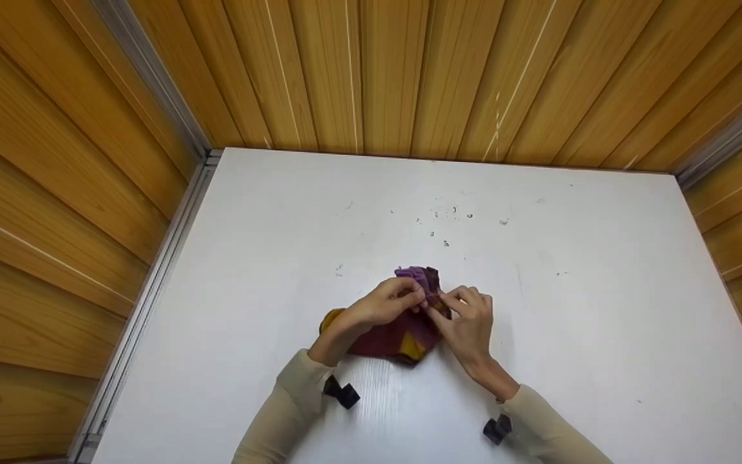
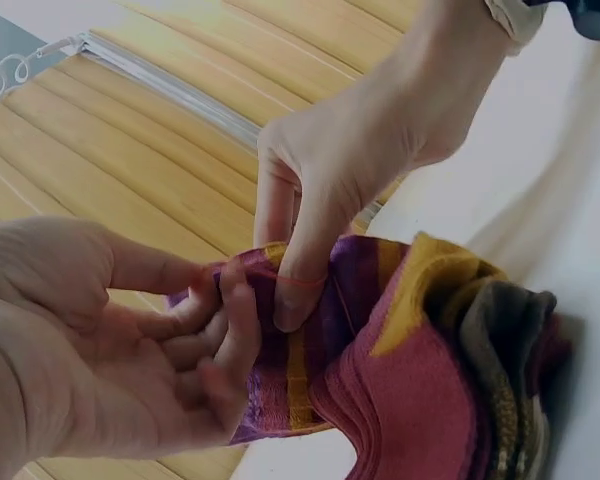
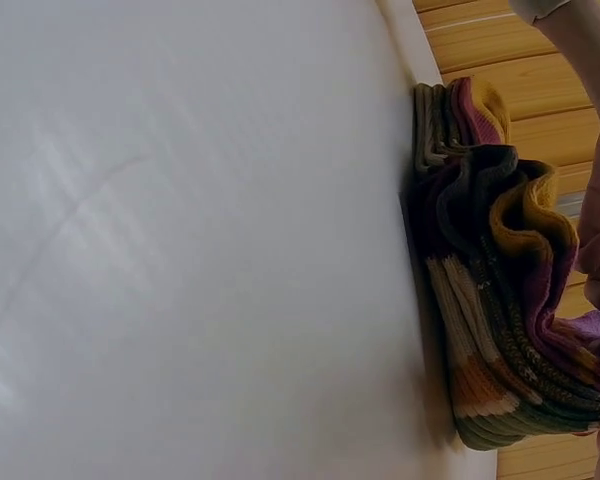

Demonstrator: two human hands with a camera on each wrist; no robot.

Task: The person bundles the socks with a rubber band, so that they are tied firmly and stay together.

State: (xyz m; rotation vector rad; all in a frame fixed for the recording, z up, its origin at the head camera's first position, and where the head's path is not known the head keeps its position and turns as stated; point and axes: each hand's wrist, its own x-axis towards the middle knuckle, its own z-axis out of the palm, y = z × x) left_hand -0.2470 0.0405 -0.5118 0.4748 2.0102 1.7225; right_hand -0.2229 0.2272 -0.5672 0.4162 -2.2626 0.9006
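Note:
A folded bundle of knitted socks (image 1: 380, 338), maroon with mustard patches and purple striped cuffs, lies beneath both hands. In the left wrist view, the sock cuffs (image 2: 298, 385) stand between the hands. A thin red band or thread (image 2: 302, 281) runs from the left fingertips across the right thumb. My left hand (image 1: 387, 301) pinches this strand at the cuffs. My right hand (image 1: 471, 325) grips the cuffs, thumb in front and a finger behind. The right wrist view shows the layered sock edges (image 3: 480, 330); most of the right hand lies outside that frame.
The socks rest on a white table (image 1: 248, 258) with small dark marks. Wood-panelled walls (image 1: 384, 77) rise at the back and both sides. A metal rail (image 1: 145, 309) follows the left table edge. Black wrist devices (image 1: 345, 394) hang by both sleeves.

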